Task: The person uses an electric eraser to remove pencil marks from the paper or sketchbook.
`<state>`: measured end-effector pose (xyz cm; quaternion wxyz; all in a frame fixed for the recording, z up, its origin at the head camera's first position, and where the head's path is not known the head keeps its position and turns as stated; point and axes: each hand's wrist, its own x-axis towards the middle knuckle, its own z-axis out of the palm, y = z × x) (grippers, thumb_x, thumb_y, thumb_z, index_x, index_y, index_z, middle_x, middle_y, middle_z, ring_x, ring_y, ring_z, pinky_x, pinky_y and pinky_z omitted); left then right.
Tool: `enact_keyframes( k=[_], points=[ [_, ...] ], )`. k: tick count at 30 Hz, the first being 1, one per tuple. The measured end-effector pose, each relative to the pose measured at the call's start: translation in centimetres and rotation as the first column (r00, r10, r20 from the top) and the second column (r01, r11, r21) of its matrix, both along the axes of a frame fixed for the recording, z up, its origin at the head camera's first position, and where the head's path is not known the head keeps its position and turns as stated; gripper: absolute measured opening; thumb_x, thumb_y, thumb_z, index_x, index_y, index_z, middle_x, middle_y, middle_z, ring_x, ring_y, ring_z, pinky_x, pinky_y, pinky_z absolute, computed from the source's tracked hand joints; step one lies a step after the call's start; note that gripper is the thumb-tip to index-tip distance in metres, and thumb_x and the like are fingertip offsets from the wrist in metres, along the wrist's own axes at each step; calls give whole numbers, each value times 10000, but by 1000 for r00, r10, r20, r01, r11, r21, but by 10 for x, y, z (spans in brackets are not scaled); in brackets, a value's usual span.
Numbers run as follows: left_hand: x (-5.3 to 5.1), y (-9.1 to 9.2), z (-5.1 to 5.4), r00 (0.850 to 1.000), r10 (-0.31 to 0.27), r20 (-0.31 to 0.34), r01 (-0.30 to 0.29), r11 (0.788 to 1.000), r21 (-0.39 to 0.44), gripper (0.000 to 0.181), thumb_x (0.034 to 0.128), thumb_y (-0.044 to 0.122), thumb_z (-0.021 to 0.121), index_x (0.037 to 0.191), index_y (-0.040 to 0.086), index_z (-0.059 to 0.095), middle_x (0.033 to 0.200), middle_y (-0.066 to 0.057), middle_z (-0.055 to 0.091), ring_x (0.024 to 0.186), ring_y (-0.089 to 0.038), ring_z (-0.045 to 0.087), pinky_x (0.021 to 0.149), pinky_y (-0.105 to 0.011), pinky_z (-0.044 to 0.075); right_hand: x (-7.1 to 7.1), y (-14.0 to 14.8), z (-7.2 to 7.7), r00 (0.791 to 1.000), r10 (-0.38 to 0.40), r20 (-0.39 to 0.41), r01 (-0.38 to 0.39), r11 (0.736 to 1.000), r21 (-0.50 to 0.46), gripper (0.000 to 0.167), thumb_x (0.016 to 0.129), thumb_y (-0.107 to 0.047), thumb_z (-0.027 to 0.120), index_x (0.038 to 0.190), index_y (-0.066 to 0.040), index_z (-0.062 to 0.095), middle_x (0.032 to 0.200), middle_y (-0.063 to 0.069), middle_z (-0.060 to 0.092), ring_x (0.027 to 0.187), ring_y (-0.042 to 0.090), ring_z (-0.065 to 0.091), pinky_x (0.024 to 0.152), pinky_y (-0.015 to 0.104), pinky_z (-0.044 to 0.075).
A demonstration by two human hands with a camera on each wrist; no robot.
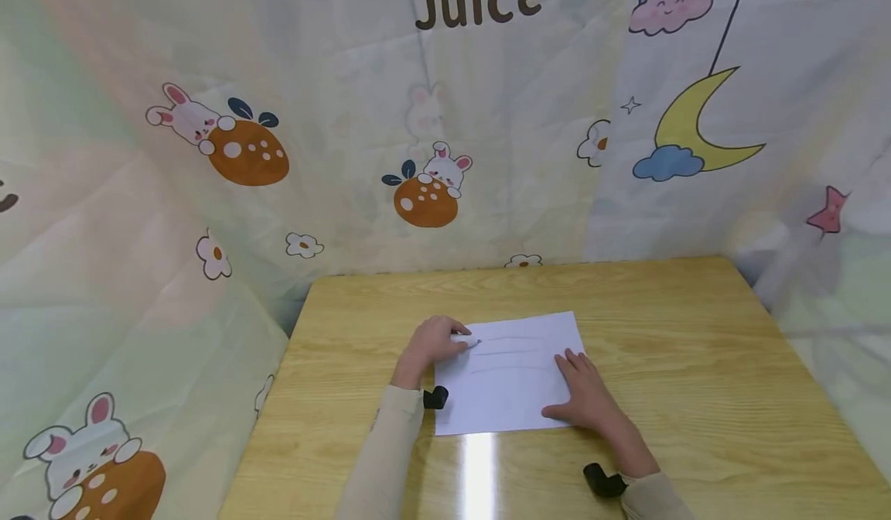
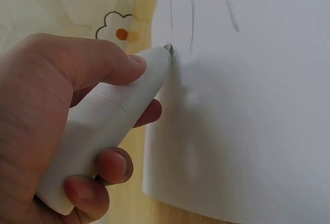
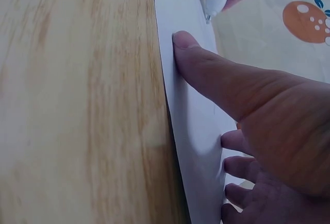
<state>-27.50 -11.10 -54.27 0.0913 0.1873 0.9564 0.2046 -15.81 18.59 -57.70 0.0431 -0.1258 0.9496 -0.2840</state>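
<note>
A sheet of white paper (image 1: 504, 400) lies on the table with three faint pencil lines (image 1: 511, 352) across it. My left hand (image 1: 435, 340), at the paper's left side, grips a thick white electric eraser (image 2: 111, 108), fingers curled round its barrel. Its small tip points at the left end of the farthest line; whether it touches the paper I cannot tell. Spread over the paper's right edge, my right hand (image 1: 588, 396) presses the sheet down. In the right wrist view, the thumb (image 3: 206, 64) rests near the paper's near edge and the other fingers lie farther across.
The wooden table (image 1: 696, 381) extends around the paper on all sides. Behind and beside it hangs a pale cloth (image 1: 334, 118) printed with rabbits, fruit and a moon. A black wrist camera (image 1: 604, 481) sits by the right wrist, another (image 1: 436, 398) by the left.
</note>
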Motion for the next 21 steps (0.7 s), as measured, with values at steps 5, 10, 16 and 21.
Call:
enact_keyframes(
  k=[5,10,16,21],
  points=[
    [-5,8,-2,999,-53,0,53,999,-4,213,861,301,716,1048,220,775,1055,48,698,891,-81,602,774,-294,483,-1,2,-3,1000,-7,20,7,1000,2,1001,688,-407,860,1413,106,398,1463,338,312,1349,533,208,1048,628,223],
    [-9,15,-1,998,-60,-13,60,998,9,218,853,296,712,1044,214,777,1061,35,698,929,-103,611,795,-322,487,-3,2,-3,1000,-7,-11,7,1000,-15,994,685,-403,864,1404,109,408,1457,340,321,1345,538,213,1043,634,225],
    [-10,9,-4,1000,-20,-20,20,999,-34,198,846,292,723,1027,235,780,1053,55,695,886,-78,599,758,-296,483,-4,2,-5,1000,-3,-11,3,1000,-8,1005,676,-415,866,1402,111,412,1453,340,327,1341,536,225,1041,628,235],
    [-12,12,1,997,-75,-20,75,997,-3,209,845,273,717,1030,196,781,1043,32,702,898,-95,608,778,-308,487,-4,3,-7,1000,-17,0,17,1000,-7,1015,673,-417,867,1412,104,405,1464,332,316,1351,526,214,1049,622,229]
  ],
)
